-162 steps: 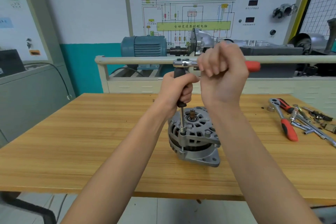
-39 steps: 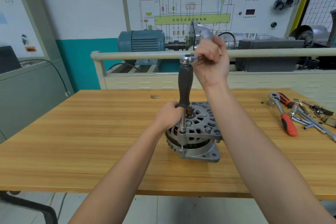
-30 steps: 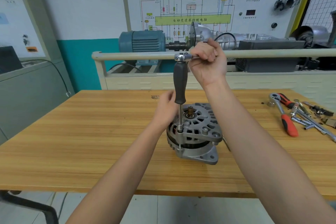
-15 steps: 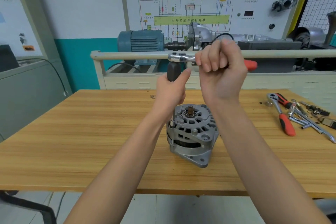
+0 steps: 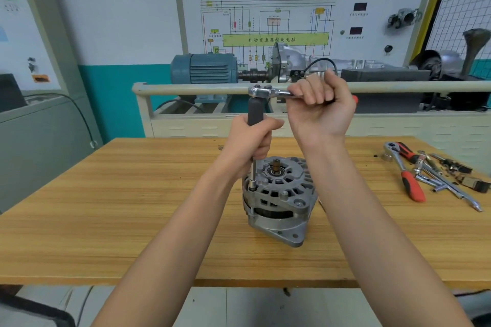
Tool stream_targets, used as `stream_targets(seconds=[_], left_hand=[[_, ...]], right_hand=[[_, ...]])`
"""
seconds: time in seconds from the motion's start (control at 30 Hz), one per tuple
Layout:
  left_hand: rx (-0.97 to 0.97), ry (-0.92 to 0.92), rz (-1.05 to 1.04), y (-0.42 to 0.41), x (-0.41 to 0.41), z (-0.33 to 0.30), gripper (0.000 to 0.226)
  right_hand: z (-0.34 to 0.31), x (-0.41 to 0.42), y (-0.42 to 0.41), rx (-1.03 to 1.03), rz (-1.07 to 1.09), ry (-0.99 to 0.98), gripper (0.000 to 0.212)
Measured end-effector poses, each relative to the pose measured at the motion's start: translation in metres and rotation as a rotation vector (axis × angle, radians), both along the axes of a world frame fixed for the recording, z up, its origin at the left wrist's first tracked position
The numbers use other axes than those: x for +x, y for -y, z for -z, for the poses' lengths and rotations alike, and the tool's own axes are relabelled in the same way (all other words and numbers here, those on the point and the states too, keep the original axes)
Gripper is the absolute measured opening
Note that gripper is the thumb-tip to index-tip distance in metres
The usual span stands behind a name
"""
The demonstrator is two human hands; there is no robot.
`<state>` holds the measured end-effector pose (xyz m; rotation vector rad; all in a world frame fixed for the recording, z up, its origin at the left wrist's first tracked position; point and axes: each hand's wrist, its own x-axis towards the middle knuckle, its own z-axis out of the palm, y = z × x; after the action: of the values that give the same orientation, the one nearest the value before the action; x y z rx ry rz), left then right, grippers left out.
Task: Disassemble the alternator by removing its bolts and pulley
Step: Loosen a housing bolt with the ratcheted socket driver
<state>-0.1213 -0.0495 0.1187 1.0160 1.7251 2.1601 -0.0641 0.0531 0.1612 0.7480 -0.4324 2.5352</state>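
A: Where is the alternator [image 5: 279, 199]?

B: Mid-table [image 5: 106, 207], towards the near edge; your left hand [image 5: 249, 141] grips the upright driver handle [image 5: 255, 111] on a bolt [image 5: 251, 188]; your right hand [image 5: 321, 106] is wrapped around the ratchet [image 5: 268, 92].

A: Other tools?

B: Spare wrenches [image 5: 414, 175] by the right edge.

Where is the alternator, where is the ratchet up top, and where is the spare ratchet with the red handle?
alternator [image 5: 279, 194]: head view, on its grey slotted top housing.
ratchet [image 5: 259, 92]: head view, on its shiny metal head.
spare ratchet [image 5: 411, 187]: head view, on its red handle, lying on the table.
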Motion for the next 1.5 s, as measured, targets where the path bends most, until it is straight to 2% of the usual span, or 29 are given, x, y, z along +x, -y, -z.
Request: stream_targets(seconds=[0.27,0.4,0.47,0.57,0.67,0.73,0.8,0.9,1.0,1.1,1.2,1.33,1.4,1.5], left_hand=[[-0.032,0.045,0.194,0.008,-0.008,-0.009,0.036],[-0.043,0.071,0.225,0.002,-0.008,-0.007,0.052],[-0.029,0.088,0.178,-0.002,-0.008,-0.005,0.057],[-0.006,0.069,0.092,-0.005,-0.008,-0.004,0.058],[0.001,0.061,0.047,-0.006,-0.006,-0.003,0.055],[0.010,0.067,0.052,-0.005,-0.005,-0.003,0.051],[0.010,0.066,0.079,-0.003,-0.006,-0.004,0.053],[-0.009,0.023,0.116,0.003,-0.008,-0.004,0.053],[-0.044,-0.008,0.119,0.006,-0.006,-0.005,0.049],[-0.033,-0.004,0.109,0.007,-0.005,-0.010,0.044],[0.031,0.046,0.167,0.008,-0.005,-0.018,0.040],[-0.021,0.070,0.108,0.006,-0.004,-0.020,0.046],[-0.021,0.062,0.016,0.003,-0.003,-0.020,0.046],[0.004,0.064,-0.089,0.000,0.001,-0.019,0.044]], right_hand=[[-0.011,-0.029,-0.014,-0.206,-0.264,0.214,0.042],[-0.010,-0.026,-0.013,-0.206,-0.221,0.211,0.047],[-0.008,-0.016,-0.008,-0.158,-0.107,0.160,0.048],[-0.004,0.001,0.008,0.071,0.199,0.038,0.052],[0.004,0.012,0.032,0.347,0.632,-0.139,0.041],[0.007,0.014,0.041,0.460,0.786,-0.194,0.036],[0.005,0.013,0.038,0.425,0.697,-0.185,0.037],[-0.002,0.008,0.019,0.239,0.321,-0.083,0.047],[-0.008,-0.004,0.001,-0.005,-0.013,0.062,0.045],[-0.013,-0.018,-0.007,-0.124,-0.158,0.169,0.049],[-0.015,-0.023,-0.006,-0.153,-0.182,0.189,0.049],[-0.009,-0.010,0.004,-0.048,-0.010,0.099,0.052],[-0.003,-0.001,0.014,0.109,0.198,0.021,0.052],[0.006,0.007,0.037,0.354,0.607,-0.126,0.041]])
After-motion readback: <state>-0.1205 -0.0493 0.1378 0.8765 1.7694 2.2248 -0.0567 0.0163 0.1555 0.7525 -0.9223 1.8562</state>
